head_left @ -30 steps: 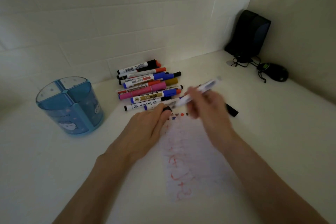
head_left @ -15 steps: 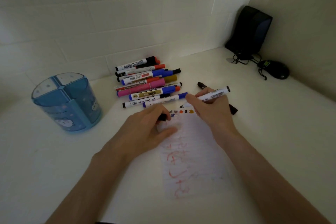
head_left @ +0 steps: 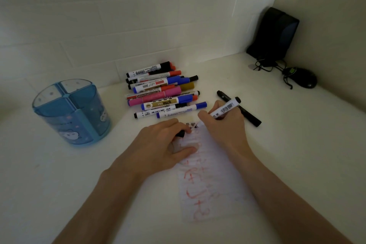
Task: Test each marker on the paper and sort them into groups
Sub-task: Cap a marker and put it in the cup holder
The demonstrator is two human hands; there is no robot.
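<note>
My right hand grips a white marker with a black end, its tip down on the top edge of the paper. The paper is lined and bears red scribbles and small colour marks along its top. My left hand presses the paper's top left and holds a black cap in its curled fingers. A pile of markers in several colours lies just beyond the paper. One black marker lies alone to the right of my right hand.
A blue divided pen holder stands at the left. In the far right corner stand a black speaker and a black mouse with tangled cable. The white desk meets tiled walls behind and to the right.
My right hand turned the white marker from raised above the paper to tip down on its top edge. My left hand slid onto the paper's corner with the cap.
</note>
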